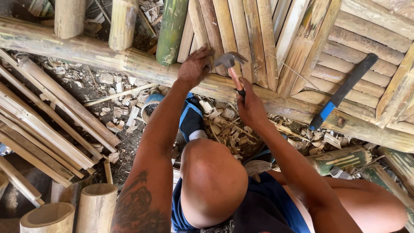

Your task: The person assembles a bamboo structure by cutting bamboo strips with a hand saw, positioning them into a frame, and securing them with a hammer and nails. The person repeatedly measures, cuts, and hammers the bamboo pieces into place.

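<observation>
My right hand (pixel 249 106) grips the wooden handle of a claw hammer (pixel 230 64), its steel head raised over the flat bamboo slats (pixel 241 39). My left hand (pixel 195 67) presses its fingertips on a slat just left of the hammer head, where the slats cross a thick horizontal bamboo pole (pixel 129 60). Whether a nail is pinched under the fingers is hidden. My bare knees and blue shorts fill the lower middle.
A black tool with a blue grip (pixel 343 91) lies on the slatted panel at right. Split bamboo strips (pixel 47 129) are piled at left, cut bamboo tubes (pixel 73 211) stand at lower left, and shavings (pixel 224 127) litter the ground. A green bamboo piece (pixel 340 159) lies near my right knee.
</observation>
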